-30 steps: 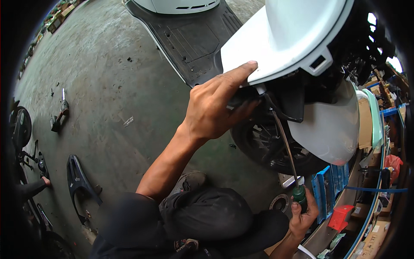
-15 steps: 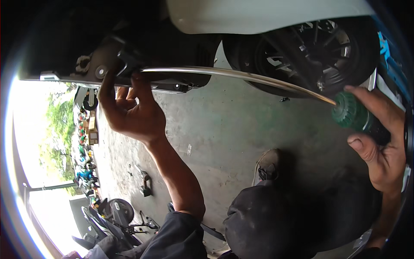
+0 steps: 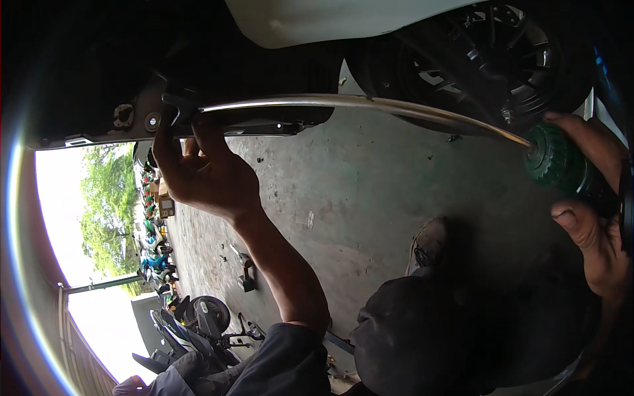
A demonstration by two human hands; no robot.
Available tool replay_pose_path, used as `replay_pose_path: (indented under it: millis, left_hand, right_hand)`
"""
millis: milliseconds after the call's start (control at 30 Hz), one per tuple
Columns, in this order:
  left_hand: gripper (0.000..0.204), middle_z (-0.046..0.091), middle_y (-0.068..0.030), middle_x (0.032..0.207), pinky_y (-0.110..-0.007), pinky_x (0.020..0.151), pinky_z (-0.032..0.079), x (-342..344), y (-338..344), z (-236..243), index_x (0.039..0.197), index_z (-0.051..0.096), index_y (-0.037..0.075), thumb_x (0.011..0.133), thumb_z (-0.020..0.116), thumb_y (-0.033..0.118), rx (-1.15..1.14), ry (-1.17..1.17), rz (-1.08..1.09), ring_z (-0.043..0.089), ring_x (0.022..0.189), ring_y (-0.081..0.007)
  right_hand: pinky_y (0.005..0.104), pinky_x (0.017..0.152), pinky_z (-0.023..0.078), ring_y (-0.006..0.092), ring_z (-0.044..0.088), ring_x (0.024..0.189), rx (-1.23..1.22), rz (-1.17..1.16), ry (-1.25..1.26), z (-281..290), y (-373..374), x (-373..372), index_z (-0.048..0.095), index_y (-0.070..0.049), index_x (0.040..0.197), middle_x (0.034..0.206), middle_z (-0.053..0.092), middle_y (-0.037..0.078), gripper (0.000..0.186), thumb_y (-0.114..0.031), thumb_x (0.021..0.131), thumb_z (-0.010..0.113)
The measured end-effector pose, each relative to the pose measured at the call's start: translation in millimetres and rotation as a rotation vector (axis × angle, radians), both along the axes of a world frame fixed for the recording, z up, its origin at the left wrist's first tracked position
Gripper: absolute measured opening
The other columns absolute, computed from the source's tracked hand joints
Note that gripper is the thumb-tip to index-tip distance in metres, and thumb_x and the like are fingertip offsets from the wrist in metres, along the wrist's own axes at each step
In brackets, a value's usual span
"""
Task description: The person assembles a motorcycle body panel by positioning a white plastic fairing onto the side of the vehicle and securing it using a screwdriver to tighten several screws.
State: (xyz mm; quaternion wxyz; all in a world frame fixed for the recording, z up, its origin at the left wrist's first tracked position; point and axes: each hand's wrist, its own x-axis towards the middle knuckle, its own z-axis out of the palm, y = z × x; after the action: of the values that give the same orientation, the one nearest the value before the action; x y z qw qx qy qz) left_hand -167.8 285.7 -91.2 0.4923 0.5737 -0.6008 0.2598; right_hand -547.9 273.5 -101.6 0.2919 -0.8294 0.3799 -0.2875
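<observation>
My right hand (image 3: 594, 247) is at the right edge, closed round the ribbed green handle of a long screwdriver (image 3: 555, 160). The metal shaft (image 3: 350, 101) runs leftward and looks curved through the lens. Its tip is hidden at a black plastic piece (image 3: 179, 105) on the dark underside of a panel (image 3: 264, 82). Reaching up from below, my left hand (image 3: 210, 178) pinches that black piece with fingers and thumb beside the shaft's end. A round pale fastener (image 3: 152, 121) shows just left of those fingers.
Above are a pale body panel (image 3: 317, 23) and a spoked wheel (image 3: 489, 72). A shoe (image 3: 429, 241) and my dark-clothed knee (image 3: 409, 330) are below. A dark tool-like object (image 3: 247, 272) lies on the concrete floor (image 3: 370, 198). Motorcycles (image 3: 191, 323) stand at lower left.
The whole view has shifted slightly, with the floor and motorcycles now further right. Both hands keep their holds, and the screwdriver still reaches the black piece.
</observation>
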Motion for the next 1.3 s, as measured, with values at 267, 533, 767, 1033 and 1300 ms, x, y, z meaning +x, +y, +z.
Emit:
replay_pose_path:
  millis: [267, 533, 767, 1033, 1300]
  left_hand:
    - [0.045, 0.058, -0.0237, 0.126, -0.037, 0.086, 0.063, 13.4, 13.7, -16.3, 0.131, 0.049, -0.006, 0.091, 0.068, 0.003, -0.139, -0.078, -0.02, 0.065, 0.111, -0.0308]
    - [0.036, 0.059, -0.0164, 0.114, -0.036, 0.085, 0.05, -71.1, 58.7, -223.7, 0.119, 0.059, -0.002, 0.084, 0.068, 0.002, 0.606, 0.463, -0.449, 0.06, 0.102, -0.0274]
    - [0.056, 0.06, -0.0123, 0.12, -0.038, 0.084, 0.055, -166.5, 25.9, -293.2, 0.131, 0.056, 0.01, 0.08, 0.077, 0.014, 1.509, 0.243, -0.971, 0.065, 0.097, -0.0269]
    - [0.038, 0.066, -0.0089, 0.113, -0.039, 0.085, 0.055, -222.1, -5.7, -316.9, 0.12, 0.064, 0.011, 0.084, 0.074, 0.02, 1.489, 0.006, -1.138, 0.068, 0.094, -0.0256]
    - [0.033, 0.068, -0.0103, 0.109, -0.036, 0.076, 0.054, -230.9, 1.7, -311.9, 0.116, 0.066, 0.008, 0.084, 0.073, 0.014, 1.522, 0.049, -1.106, 0.068, 0.088, -0.0236]
  right_hand:
    - [0.0356, 0.096, 0.049, 0.0269, 0.064, 0.11, 0.094, -0.009, -0.014, -30.1, 6.4, -36.7, 0.06, 0.006, 0.127, 0.119, 0.067, 0.018, 0.061, -0.037, 0.085, 0.075]
    - [0.031, 0.091, 0.049, 0.0216, 0.066, 0.1, 0.302, -0.345, -0.104, -53.5, 40.3, -97.9, 0.063, 0.004, 0.123, 0.115, 0.069, 0.016, 0.049, -0.022, 0.085, 0.078]
    - [0.0308, 0.094, 0.048, 0.019, 0.064, 0.103, 0.612, -0.738, -0.288, -98.1, 91.8, -127.0, 0.063, 0.006, 0.122, 0.112, 0.07, 0.014, 0.042, -0.016, 0.089, 0.074]
    - [0.0299, 0.086, 0.05, 0.0155, 0.064, 0.092, 0.662, -1.16, -0.236, -257.3, 188.9, -170.7, 0.063, 0.005, 0.118, 0.098, 0.071, 0.011, 0.036, -0.021, 0.093, 0.069]
    - [0.0366, 0.08, 0.05, 0.0284, 0.065, 0.084, 0.819, -1.188, -0.164, -322.9, 160.2, -156.6, 0.062, 0.002, 0.106, 0.089, 0.068, 0.015, 0.033, -0.027, 0.092, 0.066]
